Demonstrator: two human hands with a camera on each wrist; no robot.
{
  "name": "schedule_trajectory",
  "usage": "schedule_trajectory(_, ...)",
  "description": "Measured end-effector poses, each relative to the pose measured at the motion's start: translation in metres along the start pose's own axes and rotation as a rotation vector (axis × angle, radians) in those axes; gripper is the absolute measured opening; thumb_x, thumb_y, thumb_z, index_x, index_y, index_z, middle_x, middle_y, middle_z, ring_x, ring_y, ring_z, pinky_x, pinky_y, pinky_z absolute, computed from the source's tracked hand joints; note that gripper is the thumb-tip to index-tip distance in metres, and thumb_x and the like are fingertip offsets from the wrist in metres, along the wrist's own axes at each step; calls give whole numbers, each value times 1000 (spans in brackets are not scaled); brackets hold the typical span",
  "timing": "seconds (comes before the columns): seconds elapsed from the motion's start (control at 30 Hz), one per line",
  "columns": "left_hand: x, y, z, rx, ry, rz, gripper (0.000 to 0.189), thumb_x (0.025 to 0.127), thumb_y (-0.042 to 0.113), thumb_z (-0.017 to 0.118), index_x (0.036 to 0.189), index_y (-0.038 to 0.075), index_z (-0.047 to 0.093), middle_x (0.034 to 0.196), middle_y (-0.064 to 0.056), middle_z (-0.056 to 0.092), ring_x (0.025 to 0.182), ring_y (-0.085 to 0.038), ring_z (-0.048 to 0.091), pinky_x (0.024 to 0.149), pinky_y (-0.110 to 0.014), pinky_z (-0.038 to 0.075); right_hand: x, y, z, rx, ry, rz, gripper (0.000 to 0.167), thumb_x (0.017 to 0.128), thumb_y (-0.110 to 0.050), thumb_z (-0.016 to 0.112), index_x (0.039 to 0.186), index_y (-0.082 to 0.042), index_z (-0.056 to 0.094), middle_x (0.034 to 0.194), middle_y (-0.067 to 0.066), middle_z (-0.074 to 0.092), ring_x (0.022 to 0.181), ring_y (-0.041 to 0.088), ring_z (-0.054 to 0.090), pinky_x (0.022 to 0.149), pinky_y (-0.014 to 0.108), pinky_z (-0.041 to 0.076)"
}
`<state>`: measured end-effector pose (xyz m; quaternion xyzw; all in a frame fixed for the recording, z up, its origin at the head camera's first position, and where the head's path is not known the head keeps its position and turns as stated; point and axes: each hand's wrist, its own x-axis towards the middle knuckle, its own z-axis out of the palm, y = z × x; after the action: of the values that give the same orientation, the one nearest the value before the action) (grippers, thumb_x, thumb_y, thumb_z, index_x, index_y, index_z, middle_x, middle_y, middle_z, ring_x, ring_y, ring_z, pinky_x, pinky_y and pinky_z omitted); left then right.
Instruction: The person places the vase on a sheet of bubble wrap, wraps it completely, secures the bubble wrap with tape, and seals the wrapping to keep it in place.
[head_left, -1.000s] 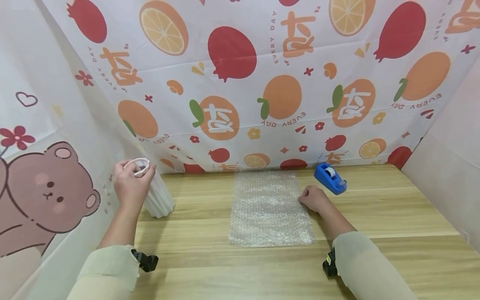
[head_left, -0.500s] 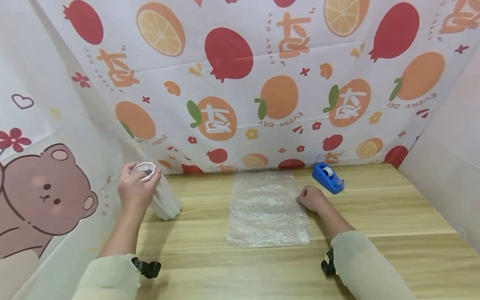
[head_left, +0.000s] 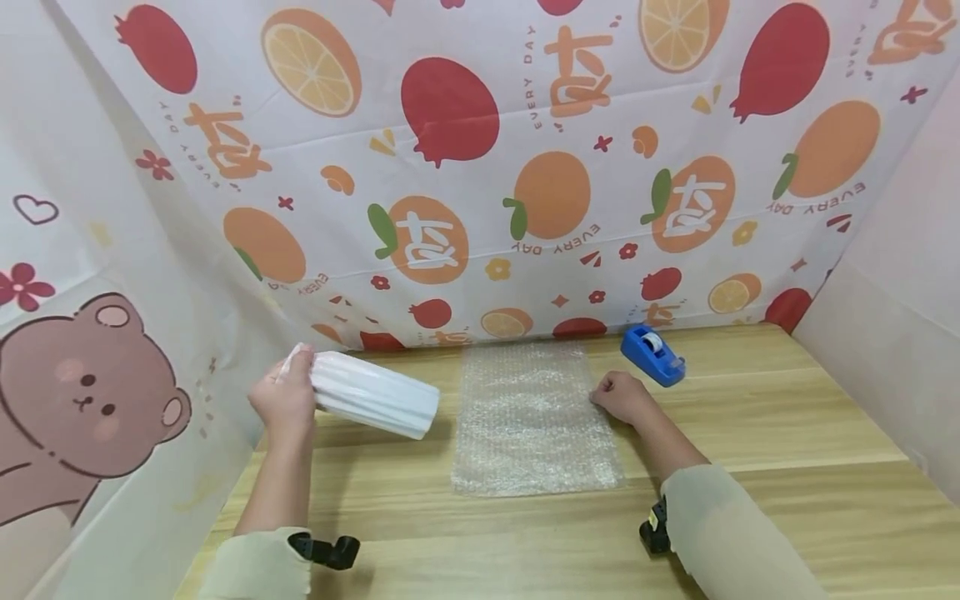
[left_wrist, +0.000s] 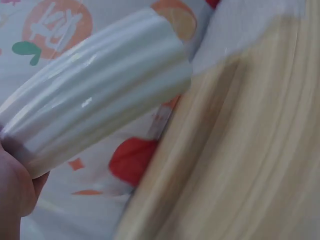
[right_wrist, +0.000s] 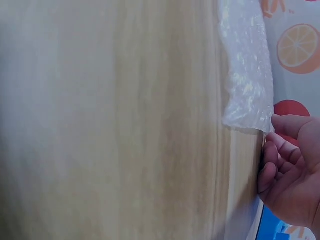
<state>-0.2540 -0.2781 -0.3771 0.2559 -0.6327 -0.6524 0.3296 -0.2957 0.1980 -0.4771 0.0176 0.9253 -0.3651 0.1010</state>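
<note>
A white ribbed vase point(head_left: 375, 395) is tipped almost flat above the table, its base toward the bubble wrap. My left hand point(head_left: 288, 396) grips it at the rim end; in the left wrist view the glossy vase point(left_wrist: 100, 90) slants up from the hand point(left_wrist: 17, 185). A sheet of clear bubble wrap point(head_left: 528, 425) lies flat in the middle of the table. At its right edge, my right hand point(head_left: 624, 398) pinches the sheet. The right wrist view shows thumb and forefinger of that hand point(right_wrist: 295, 175) meeting at the edge of the bubble wrap point(right_wrist: 247, 75).
A blue tape dispenser point(head_left: 652, 354) with a roll of tape stands behind and right of the right hand. The wooden table point(head_left: 787, 417) is backed by a fruit-printed cloth point(head_left: 480, 192). A bear-printed cloth point(head_left: 90, 392) hangs at the left.
My left hand has swung the vase from nearly upright to almost level, bringing its base up and right toward the bubble wrap. The right hand keeps its place at the sheet's edge.
</note>
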Motion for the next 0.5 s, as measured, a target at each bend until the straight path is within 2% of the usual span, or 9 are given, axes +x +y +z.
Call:
schedule_trajectory(0.1, -8, -12, 6, -160, -10, -115, 19, 79, 24, 79, 67, 12, 71, 60, 7, 64, 54, -5, 58, 55, -18, 51, -1, 4, 1, 42, 9, 5, 26, 94, -32, 63, 97, -6, 63, 92, 8, 61, 83, 22, 54, 69, 31, 44)
schedule_trajectory(0.23, -24, -23, 16, -294, -24, -249, 15, 80, 22, 78, 84, 7, 73, 70, 4, 68, 58, -5, 62, 53, -22, 53, -4, 8, 2, 192, 11, 36, 30, 94, -33, 62, 106, -5, 64, 94, 8, 61, 81, 21, 55, 66, 30, 47)
schedule_trajectory(0.33, -36, -28, 26, -306, -16, -293, 18, 80, 22, 78, 89, 7, 73, 72, 4, 68, 59, -5, 63, 53, -21, 53, -9, 11, 0, 351, 22, 77, 33, 96, -33, 61, 112, -4, 63, 91, 7, 62, 79, 19, 56, 64, 28, 49)
schedule_trajectory(0.5, -55, -33, 45, -323, -16, -306, 19, 80, 27, 79, 84, 10, 72, 74, 4, 68, 63, -5, 63, 58, -20, 53, -18, 13, -2, 529, 62, 82, 40, 99, -32, 58, 121, 1, 59, 92, 5, 63, 82, 16, 56, 68, 25, 50)
